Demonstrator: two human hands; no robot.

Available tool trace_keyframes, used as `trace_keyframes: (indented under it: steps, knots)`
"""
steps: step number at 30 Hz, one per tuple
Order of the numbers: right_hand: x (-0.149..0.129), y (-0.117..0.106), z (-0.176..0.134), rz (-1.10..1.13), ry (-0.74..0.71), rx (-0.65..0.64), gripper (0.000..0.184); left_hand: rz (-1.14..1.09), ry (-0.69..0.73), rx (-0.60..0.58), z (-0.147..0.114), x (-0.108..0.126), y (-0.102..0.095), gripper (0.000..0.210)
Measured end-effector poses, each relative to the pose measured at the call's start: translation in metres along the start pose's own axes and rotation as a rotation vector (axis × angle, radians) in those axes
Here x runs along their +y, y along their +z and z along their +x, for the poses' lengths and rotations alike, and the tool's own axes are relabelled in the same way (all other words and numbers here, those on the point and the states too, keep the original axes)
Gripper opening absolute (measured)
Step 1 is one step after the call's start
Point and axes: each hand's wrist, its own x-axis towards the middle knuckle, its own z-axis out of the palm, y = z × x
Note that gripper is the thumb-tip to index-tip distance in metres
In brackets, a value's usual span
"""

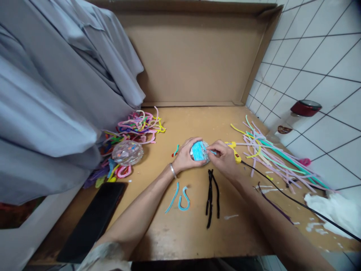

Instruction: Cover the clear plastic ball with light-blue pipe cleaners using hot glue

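The left hand point(184, 154) is curling around a small, clear, rounded thing point(199, 151) with blue rows on it. The thing is sitting in the middle of the scene, just above or on the table point(194, 120); I am not able to tell which. The right hand point(222, 154) is closing its fingertips in a small pinch at the right edge, where a bit of blue strip point(214, 153) is poking out. The left hand is probably gripping so the thing is not rolling, and that is leaving the right fingers free for fine work.

The blue side is facing up and toward the near side. Its rows are running mostly left to right, stacked from near to far. The thing is looking almost round, and the hands are hiding its ends, so I am not able to tell a clear long axis.

Two loose blue pieces, one nearly straight point(172, 198) and one bent like a hook point(184, 200), are lying close on the near side, perhaps for easy reach. Black strips point(210, 197) are lying to their right, pointing near to far. A yellow tool point(236, 155) is resting just beyond the right hand.
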Motion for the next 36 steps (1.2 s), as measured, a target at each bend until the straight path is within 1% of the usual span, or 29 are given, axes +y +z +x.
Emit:
trace_keyframes:
  steps: [12,19,25,28,36]
  knots:
    - [0.0008,0.0018,-0.0018,0.032,0.017,-0.037,0.013,-0.031,-0.039,-0.030,0.0017,0.0024,-0.0019,0.077]
    - [0.0018,0.0021,-0.0022,0.011,-0.014,-0.036,0.013,-0.059,-0.051,-0.039,0.0020,0.0029,-0.0019,0.078]
    - [0.0011,0.0031,-0.0034,-0.009,-0.032,-0.033,0.014,0.006,-0.089,-0.044,0.0033,0.0048,-0.0030,0.077]
    - [0.0001,0.0032,-0.0038,-0.002,-0.038,-0.027,0.014,0.024,-0.081,-0.042,0.0035,0.0052,-0.0033,0.076]
    - [-0.0007,0.0018,-0.0038,-0.024,-0.042,-0.047,0.014,-0.012,-0.060,-0.042,0.0046,0.0051,-0.0032,0.070]
